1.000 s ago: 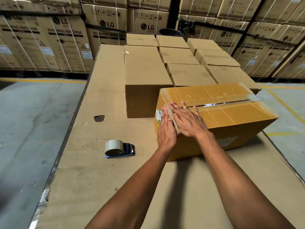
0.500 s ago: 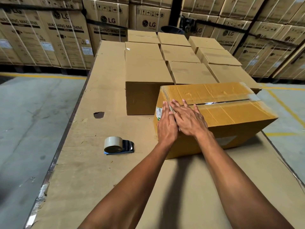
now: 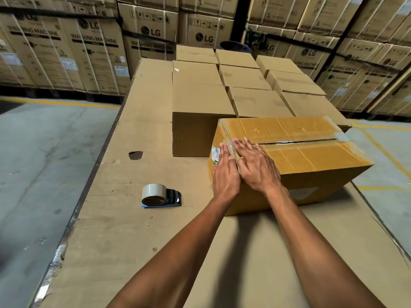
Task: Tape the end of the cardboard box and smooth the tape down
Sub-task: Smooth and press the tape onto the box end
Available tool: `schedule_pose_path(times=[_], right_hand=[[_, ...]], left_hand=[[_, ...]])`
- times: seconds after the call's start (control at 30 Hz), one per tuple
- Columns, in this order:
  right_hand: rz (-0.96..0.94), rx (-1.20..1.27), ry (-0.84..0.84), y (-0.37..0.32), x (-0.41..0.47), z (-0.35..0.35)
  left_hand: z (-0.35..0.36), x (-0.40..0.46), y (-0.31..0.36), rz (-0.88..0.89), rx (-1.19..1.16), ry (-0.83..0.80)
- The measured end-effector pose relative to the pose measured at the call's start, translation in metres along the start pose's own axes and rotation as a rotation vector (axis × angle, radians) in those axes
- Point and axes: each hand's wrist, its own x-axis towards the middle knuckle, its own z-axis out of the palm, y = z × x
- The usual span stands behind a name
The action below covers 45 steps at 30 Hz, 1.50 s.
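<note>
A yellowish cardboard box [image 3: 311,152] lies on the cardboard-covered table, its top seam partly gaping. Clear tape [image 3: 231,144] runs over the box's near-left end edge. My left hand [image 3: 224,176] lies flat against the box's end face, fingers pointing up beside a small label [image 3: 214,153]. My right hand [image 3: 255,165] presses flat on the box's top at the same edge, fingers spread over the tape. Neither hand holds anything. A tape dispenser [image 3: 160,195] with a roll of clear tape rests on the table to the left of my hands.
Several closed brown boxes [image 3: 244,85] stand in rows behind the taped box. The table [image 3: 133,241] has a small hole [image 3: 135,155] and its left edge drops to a concrete floor [image 3: 44,163]. Stacked washing machine cartons [image 3: 89,47] line the background.
Both hands have slid a little further along the box's end edge, staying flat on the tape. The box and dispenser have not moved.
</note>
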Motion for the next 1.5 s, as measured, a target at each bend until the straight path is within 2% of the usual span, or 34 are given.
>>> schedule_pose_path(times=[0.13,0.3,0.4,0.57,0.7,0.83,1.03,1.1,1.27,1.5], right_hand=[[-0.007,-0.009,0.016,0.002,-0.002,0.001],[0.062,-0.018,0.023,-0.001,0.002,0.004],[0.083,-0.019,-0.001,0.001,0.003,0.005],[-0.130,-0.013,-0.153,0.020,0.003,-0.007],[-0.099,-0.147,-0.125,0.035,-0.001,-0.007],[-0.038,-0.103,-0.058,0.031,0.003,0.000],[0.000,-0.140,-0.030,0.026,0.001,0.003],[-0.019,-0.165,-0.024,0.026,0.000,0.002],[-0.121,-0.160,-0.071,0.026,-0.002,-0.002],[-0.062,-0.133,-0.044,0.020,0.000,0.001]], left_hand=[[0.005,-0.007,0.003,0.042,-0.090,0.043],[0.006,-0.008,-0.017,-0.097,0.035,-0.027],[0.001,-0.014,-0.024,-0.157,0.021,-0.073],[0.003,-0.018,-0.013,0.100,-0.025,-0.019],[0.001,-0.020,-0.018,0.109,-0.019,-0.057],[-0.004,-0.021,-0.024,0.120,0.051,-0.078],[-0.007,-0.024,-0.022,0.014,0.159,-0.105],[-0.010,-0.023,-0.021,0.040,0.192,-0.108],[-0.013,-0.020,-0.016,0.245,0.159,-0.070],[-0.016,-0.016,-0.021,0.233,0.217,-0.090]])
